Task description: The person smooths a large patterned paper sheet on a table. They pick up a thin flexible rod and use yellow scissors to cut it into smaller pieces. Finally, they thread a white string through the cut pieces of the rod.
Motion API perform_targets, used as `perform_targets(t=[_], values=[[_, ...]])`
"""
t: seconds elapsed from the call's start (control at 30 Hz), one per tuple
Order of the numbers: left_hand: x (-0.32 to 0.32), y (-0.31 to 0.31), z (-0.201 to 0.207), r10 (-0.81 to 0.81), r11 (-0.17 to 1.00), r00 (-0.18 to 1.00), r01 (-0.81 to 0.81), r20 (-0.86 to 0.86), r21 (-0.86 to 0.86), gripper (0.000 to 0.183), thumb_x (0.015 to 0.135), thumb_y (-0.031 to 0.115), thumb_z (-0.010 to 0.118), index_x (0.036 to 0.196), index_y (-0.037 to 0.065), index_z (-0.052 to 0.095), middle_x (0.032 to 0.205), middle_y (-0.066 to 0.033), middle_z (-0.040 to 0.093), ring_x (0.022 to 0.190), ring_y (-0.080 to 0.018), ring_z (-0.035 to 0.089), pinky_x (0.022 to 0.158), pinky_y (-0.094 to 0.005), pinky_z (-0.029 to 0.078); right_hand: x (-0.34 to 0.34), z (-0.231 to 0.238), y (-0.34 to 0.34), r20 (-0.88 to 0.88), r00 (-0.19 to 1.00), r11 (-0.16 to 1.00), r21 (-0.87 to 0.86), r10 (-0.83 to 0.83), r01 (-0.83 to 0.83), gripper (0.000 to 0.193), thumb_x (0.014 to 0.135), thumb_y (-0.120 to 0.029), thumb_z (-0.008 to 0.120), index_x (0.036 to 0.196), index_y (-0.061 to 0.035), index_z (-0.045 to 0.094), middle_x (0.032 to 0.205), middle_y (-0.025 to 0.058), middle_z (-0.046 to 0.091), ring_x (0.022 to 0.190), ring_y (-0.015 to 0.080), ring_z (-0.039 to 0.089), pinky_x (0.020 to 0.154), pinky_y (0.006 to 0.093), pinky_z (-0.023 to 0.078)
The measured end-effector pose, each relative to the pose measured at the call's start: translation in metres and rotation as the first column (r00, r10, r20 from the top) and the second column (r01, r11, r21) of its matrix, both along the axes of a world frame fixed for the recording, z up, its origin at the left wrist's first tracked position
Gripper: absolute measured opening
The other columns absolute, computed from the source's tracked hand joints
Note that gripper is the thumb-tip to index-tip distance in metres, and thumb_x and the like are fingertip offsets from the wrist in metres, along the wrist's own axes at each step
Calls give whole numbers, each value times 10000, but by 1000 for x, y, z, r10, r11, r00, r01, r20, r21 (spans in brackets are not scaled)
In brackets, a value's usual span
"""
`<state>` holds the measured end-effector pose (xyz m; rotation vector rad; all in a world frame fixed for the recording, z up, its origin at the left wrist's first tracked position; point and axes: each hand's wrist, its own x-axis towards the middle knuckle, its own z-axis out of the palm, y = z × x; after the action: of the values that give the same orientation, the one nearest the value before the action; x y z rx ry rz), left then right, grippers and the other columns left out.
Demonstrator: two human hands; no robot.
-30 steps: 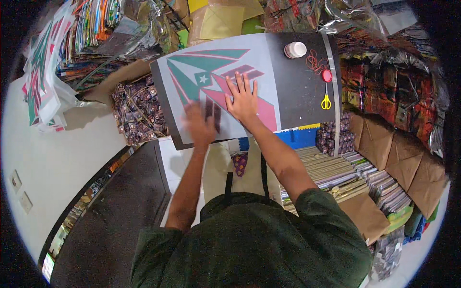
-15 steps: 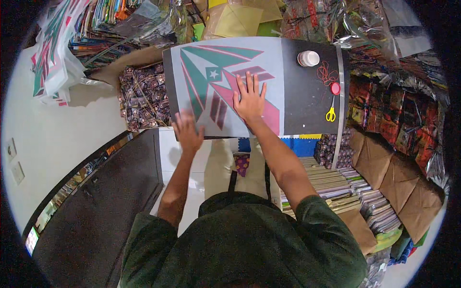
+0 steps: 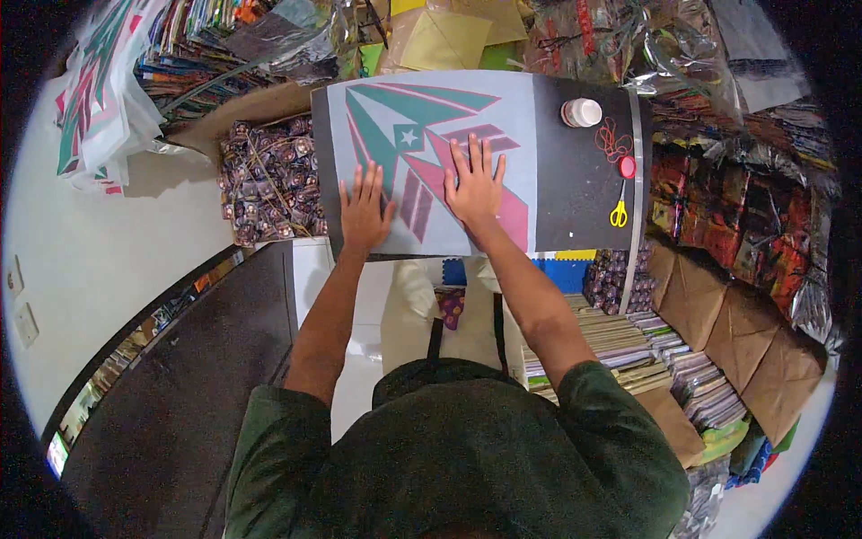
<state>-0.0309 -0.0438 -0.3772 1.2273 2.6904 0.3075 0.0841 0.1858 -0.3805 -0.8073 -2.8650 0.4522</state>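
A pale translucent sheet (image 3: pixel 503 94) printed with a green and red arrow-like pattern and a white star lies spread over the left and middle of a black board (image 3: pixel 575 198). My left hand (image 3: pixel 365 208) rests flat on the sheet's lower left part, fingers stretched away from me. Farther right, my right hand (image 3: pixel 475 187) presses flat on the red part of the pattern with its fingers spread. Neither hand holds anything. On the bare right part of the board are a small white jar (image 3: pixel 582 112), tangled red string (image 3: pixel 612 141) and yellow-handled scissors (image 3: pixel 619 214) beside a round red lid (image 3: pixel 627 167).
Left of the board stands a carton of small dark packets (image 3: pixel 265 184). Similar patterned sheets (image 3: pixel 99 117) hang at the far left. Stacked bundles (image 3: pixel 597 346) and brown paper packages (image 3: pixel 718 314) sit to the right. A dark panel (image 3: pixel 197 377) stands at lower left.
My left hand has come down flat onto the sheet, moving slightly right and away from me. My right hand stays flat on the sheet, shifted only slightly in view.
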Motion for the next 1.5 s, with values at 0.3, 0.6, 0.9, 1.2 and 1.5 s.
perform_targets(t=[0.3, 0.6, 0.9, 1.2, 1.5], values=[[-3, -3, -11, -7, 997, 998, 2, -66, -74, 754, 1006, 398, 534, 1655, 108, 282, 1734, -82, 248, 1611, -314, 190, 1271, -623, 139, -20, 9, -99, -168, 979, 970, -196, 114, -147, 637, 974, -293, 606, 1552, -64, 465, 1631, 166, 414, 1547, 383, 308, 1227, 666, 206], [-3, 0, -3, -5, 996, 1000, 3, -28, -91, 742, 1030, 390, 502, 1652, 57, 271, 1736, -107, 244, 1615, -319, 187, 1281, -612, 92, 21, -8, -85, 16, 1000, 990, -141, 17, -15, 713, 989, -419, 568, 1618, -128, 397, 1694, 139, 337, 1579, 342, 271, 1269, 596, 176], [-2, 1, 0, -4, 999, 1000, 4, 5, -48, 755, 1009, 361, 537, 1647, 52, 275, 1732, -125, 245, 1611, -352, 183, 1271, -637, 108, 133, -1, 15, 190, 978, 996, 19, -86, 84, 716, 1011, -420, 531, 1633, -108, 366, 1718, 140, 291, 1598, 358, 220, 1270, 611, 125], [-3, 2, -1, 4, 999, 1000, -3, 22, -43, 770, 998, 348, 545, 1651, 53, 264, 1728, -130, 249, 1612, -357, 172, 1268, -643, 111, 16, 20, -49, -68, 989, 970, -198, 132, -143, 729, 950, -353, 623, 1587, -66, 412, 1660, 175, 373, 1554, 379, 299, 1244, 618, 204], [-3, 1, -3, -4, 999, 998, 0, -69, -48, 719, 1023, 421, 505, 1631, 73, 340, 1716, -77, 296, 1599, -288, 234, 1268, -618, 153, -17, -4, -69, 27, 978, 967, -157, 207, -201, 752, 977, -429, 584, 1605, -65, 385, 1681, 107, 363, 1577, 296, 272, 1280, 550, 178]])
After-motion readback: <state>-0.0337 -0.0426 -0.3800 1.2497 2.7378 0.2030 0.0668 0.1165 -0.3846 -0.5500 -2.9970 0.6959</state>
